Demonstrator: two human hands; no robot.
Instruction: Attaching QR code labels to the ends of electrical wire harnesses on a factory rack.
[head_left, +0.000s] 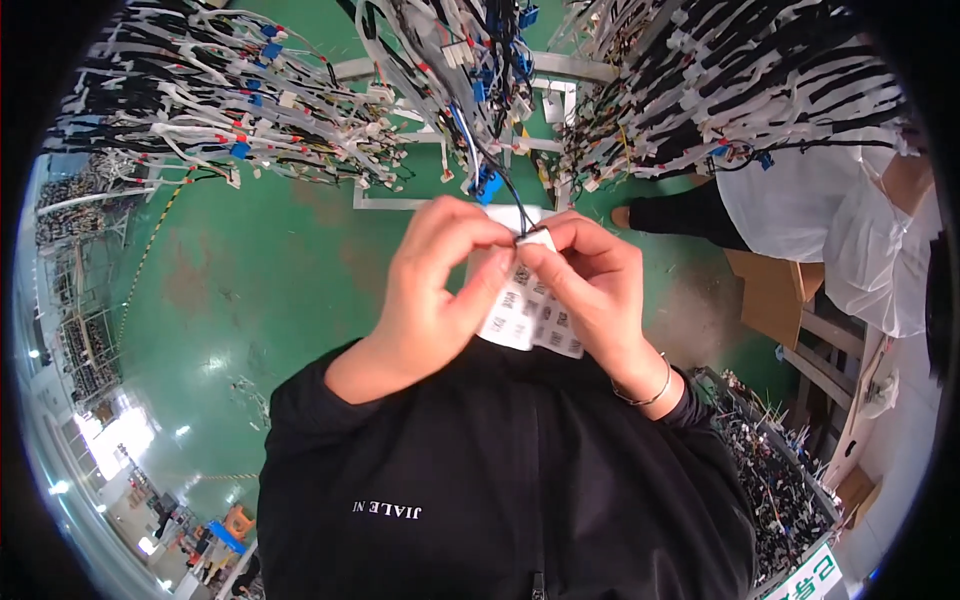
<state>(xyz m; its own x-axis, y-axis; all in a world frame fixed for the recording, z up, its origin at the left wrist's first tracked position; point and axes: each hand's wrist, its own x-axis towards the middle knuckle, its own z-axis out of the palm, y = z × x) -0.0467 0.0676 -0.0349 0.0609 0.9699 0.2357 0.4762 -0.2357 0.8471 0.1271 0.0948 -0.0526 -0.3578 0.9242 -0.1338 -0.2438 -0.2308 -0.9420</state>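
In front of my chest, both hands meet at a thin bundle of dark wires [515, 195] that hangs down from the harnesses above. My left hand [430, 290] is closed, its thumb and index finger pinching at the wire ends. My right hand [600, 290] pinches a small white label [538, 240] against the same wires. Beneath the fingers hang white sheets of printed stickers [515, 318]; which fingers hold them is hidden. Just above my hands is a blue connector [487, 185] among the wires.
Wire harnesses [250, 110] hang in thick bunches at the left, centre and right [730, 90], before a white metal frame [400, 203]. Another person [690, 212] stands at the right near a cardboard box [770, 295]. A bin of cables [775, 470] is at lower right.
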